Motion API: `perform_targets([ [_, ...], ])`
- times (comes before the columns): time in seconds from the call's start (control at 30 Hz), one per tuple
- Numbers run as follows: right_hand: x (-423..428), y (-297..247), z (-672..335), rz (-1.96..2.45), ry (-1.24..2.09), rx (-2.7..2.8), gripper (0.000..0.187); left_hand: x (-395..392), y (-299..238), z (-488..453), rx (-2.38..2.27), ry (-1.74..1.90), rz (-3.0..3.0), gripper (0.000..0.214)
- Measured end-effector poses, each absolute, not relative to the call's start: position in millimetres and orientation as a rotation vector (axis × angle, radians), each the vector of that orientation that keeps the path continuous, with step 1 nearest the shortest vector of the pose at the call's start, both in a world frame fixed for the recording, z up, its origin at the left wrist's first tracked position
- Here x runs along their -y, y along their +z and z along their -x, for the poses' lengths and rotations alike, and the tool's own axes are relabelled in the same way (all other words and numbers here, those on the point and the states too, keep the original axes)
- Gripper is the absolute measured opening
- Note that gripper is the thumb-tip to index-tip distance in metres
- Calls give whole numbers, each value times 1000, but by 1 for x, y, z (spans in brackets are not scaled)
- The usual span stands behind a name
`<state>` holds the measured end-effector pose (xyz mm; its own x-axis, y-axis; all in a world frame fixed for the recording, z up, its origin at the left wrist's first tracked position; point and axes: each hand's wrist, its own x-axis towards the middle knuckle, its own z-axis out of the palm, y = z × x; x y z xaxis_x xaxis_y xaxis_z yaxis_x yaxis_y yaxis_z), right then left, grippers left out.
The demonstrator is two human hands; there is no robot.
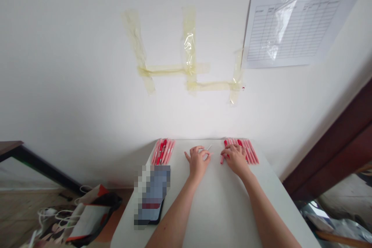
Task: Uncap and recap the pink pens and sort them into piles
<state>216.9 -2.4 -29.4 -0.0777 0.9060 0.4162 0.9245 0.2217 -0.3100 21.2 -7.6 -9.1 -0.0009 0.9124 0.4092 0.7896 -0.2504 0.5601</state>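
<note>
My left hand [199, 161] is over the middle of the white table, its thumb and index finger closed in a pinch. A thin white stick [209, 147] shows at those fingertips; it is too small to name its kind. My right hand [236, 157] is bent over the left end of the right row of pink and red pens [252, 152], its fingers closed on a red pen [222, 159] that is partly hidden beneath them. Another row of pink and red pens [163, 152] lies at the table's back left, apart from both hands.
A phone [155, 193], partly blurred out, lies on the table's [223, 217] left side. Behind is a wall with yellowish tape [190, 46] and a printed sheet [293, 31]. Bags and cables [90, 217] are on the floor at left; dark red wood [328, 147] stands at right.
</note>
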Motion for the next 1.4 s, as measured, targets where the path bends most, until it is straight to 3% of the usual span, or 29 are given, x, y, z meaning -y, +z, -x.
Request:
perform_targets([
  [0.53, 2, -26, -220, 1741, -26, 2003, 34, 6, -11, -20, -1807, 1079, -2082, 8],
  [1.4, -6, -33, -223, 1504, -185, 1936, 22, 6, -11, -20, -1810, 1062, -2095, 8],
])
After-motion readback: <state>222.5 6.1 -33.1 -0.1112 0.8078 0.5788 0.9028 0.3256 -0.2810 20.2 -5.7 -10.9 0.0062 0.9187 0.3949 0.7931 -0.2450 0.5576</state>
